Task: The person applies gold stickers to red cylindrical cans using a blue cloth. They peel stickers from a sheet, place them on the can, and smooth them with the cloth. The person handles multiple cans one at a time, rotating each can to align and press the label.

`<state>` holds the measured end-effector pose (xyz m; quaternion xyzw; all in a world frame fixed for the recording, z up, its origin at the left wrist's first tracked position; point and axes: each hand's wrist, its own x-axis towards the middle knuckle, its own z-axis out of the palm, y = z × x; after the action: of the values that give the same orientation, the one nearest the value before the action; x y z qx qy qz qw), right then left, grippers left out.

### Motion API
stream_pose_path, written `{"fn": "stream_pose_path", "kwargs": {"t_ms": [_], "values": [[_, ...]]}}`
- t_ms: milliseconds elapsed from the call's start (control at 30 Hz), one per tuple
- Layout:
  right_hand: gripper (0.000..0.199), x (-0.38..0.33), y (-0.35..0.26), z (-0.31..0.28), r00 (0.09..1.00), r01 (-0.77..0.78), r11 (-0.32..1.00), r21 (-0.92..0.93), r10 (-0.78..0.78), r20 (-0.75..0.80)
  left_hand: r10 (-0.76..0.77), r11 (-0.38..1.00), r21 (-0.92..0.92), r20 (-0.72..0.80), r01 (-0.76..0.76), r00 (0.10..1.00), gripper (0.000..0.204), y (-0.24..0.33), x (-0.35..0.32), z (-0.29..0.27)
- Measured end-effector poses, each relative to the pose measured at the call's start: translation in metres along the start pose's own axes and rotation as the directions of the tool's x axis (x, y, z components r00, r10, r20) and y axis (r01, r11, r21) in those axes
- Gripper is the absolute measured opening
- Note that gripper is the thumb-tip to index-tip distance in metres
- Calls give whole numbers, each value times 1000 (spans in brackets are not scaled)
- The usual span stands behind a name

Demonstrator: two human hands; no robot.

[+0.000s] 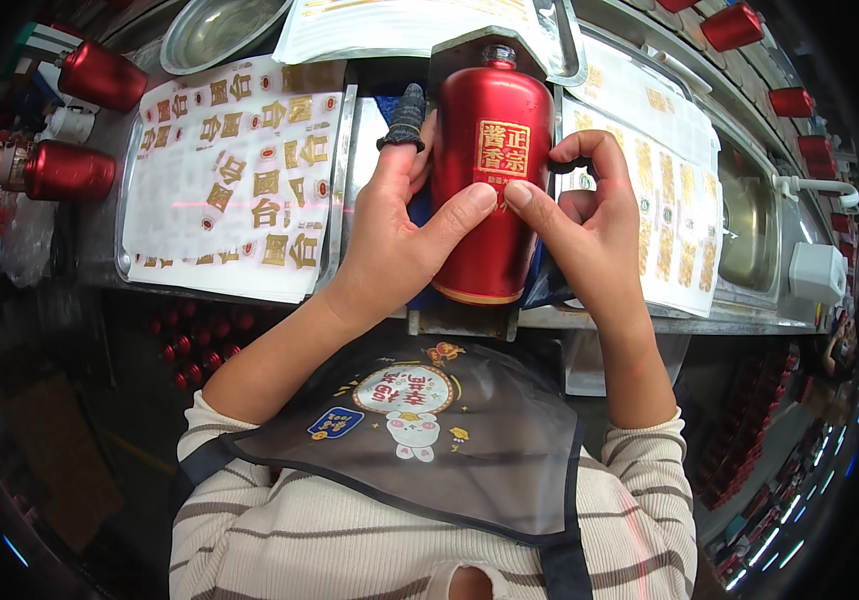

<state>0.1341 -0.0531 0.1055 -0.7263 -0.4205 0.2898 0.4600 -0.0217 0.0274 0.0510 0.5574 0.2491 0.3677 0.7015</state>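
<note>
A glossy red bottle (489, 240) with a gold square label on its front lies in front of me, its dark neck pointing away. My left hand (399, 225) grips its left side, thumb pressed on the front below the gold square. A dark ribbed finger cot (405, 118) covers my left index finger, which points away from me. My right hand (589, 215) is at the right side, its thumb tip almost meeting the left one. The right index finger is curled, with a black finger cot (571, 165) at the bottle's edge. Other fingertips are partly hidden.
To the left, a tray holds a sheet of gold decals (239, 180); more decal sheets (664, 220) lie right. A metal bowl (219, 35) stands at the back left. Red bottles (69, 170) lie far left. At right are a sink (749, 235) and white jug (817, 273).
</note>
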Motion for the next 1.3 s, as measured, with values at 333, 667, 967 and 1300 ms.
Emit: {"fn": "stream_pose_path", "kwargs": {"t_ms": [333,667,967,1300], "values": [[40,0,6,2,999,47,998,30,-46,-11,-3,1000,21,8,3,1000,46,-2,0,-2],[46,0,2,-3,1000,14,1000,-13,-14,4,-17,1000,-23,17,17,1000,54,-1,2,-1],[23,42,53,-49,896,-294,605,740,445,-8,-61,997,-38,87,64,994,66,12,2,7],[30,19,-29,-30,682,731,639,-241,-686,253,-57,998,35,100,54,993,60,11,2,7]]}}
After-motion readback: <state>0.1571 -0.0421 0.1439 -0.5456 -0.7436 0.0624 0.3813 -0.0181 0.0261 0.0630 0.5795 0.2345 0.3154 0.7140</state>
